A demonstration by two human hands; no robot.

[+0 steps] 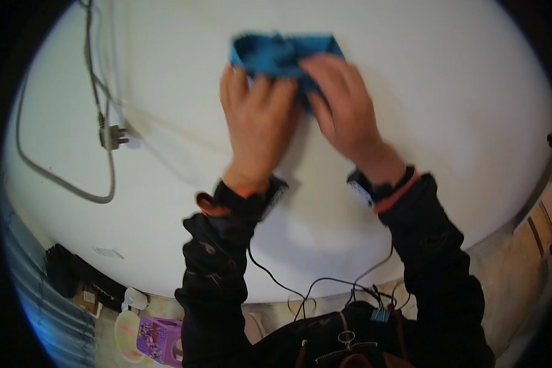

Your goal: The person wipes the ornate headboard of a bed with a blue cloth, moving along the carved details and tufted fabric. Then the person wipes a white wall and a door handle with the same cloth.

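Observation:
A piece of blue cloth [262, 57], folded or bunched, lies towards the far side of a white table [179, 138]. My left hand [260, 110] grips its near edge, with the fingertips partly hidden by the fabric. At the right end of the cloth, my right hand [342, 99] holds it between thumb and curled fingers. Both hands and the fabric are slightly blurred. Each wrist carries a black strap with a small device on its inner side.
A grey cable with a three-pin plug [112, 137] lies on the table's left. Thin black cables [322, 279] run from my wrists to my chest, near a blue binder clip [380, 315]. Below the table's left edge stand a purple plastic stool [158, 339] and a pale basin [128, 336].

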